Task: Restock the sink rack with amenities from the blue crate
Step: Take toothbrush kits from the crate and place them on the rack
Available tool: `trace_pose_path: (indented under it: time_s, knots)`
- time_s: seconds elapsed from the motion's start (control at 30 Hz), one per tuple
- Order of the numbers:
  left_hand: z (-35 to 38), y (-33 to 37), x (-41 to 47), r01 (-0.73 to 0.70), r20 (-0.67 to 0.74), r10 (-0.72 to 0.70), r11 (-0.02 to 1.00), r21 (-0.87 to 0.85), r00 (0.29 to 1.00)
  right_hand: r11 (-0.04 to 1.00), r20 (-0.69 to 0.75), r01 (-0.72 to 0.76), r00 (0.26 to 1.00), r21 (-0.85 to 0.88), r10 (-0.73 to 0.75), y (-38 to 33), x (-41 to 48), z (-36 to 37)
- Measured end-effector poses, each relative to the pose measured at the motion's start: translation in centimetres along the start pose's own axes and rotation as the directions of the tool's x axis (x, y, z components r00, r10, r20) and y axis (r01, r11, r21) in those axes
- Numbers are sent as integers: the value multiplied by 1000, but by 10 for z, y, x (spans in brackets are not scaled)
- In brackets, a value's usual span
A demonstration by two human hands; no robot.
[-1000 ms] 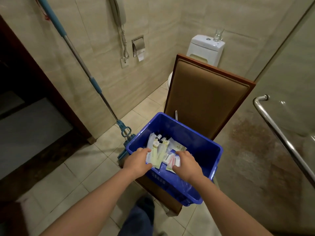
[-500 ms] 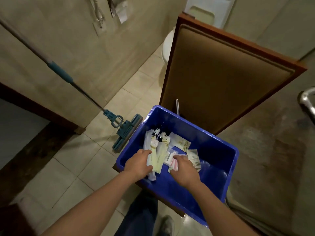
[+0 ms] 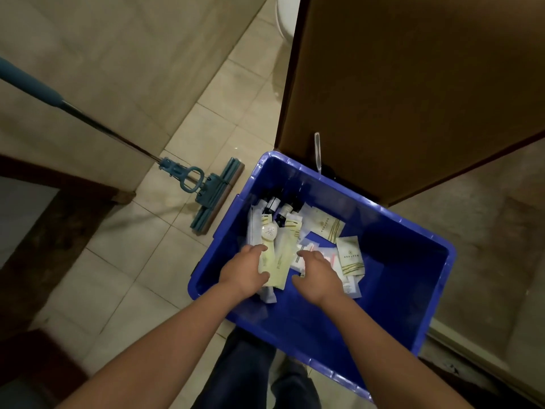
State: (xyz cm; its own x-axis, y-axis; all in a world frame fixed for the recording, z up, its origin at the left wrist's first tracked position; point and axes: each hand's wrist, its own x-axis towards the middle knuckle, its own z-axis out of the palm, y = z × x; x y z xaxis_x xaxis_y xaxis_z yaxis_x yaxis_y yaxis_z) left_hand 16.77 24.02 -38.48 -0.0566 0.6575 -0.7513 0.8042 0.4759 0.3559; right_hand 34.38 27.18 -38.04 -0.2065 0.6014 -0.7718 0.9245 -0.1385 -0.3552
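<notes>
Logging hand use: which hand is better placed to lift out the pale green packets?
Left: the left hand grips the pale green packets; the right hand hovers beside them over pink-and-white sachets.

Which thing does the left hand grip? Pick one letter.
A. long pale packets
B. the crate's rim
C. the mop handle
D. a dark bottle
A: the left hand curls round long pale packets inside the crate, while the dark bottles lie beyond its fingers.
</notes>
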Motion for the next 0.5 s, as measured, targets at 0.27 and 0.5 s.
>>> trace_pose_path:
  time_s: [0.27, 0.5]
  knots:
    - [7, -15, 15, 56, -10, -56, 997, -45, 998, 1000, 50, -3, 999, 29, 1, -5, 22, 19]
    - [13, -21, 23, 112, -14, -114, 987, -117, 993, 999, 60, 13, 998, 34, -15, -11, 33, 32]
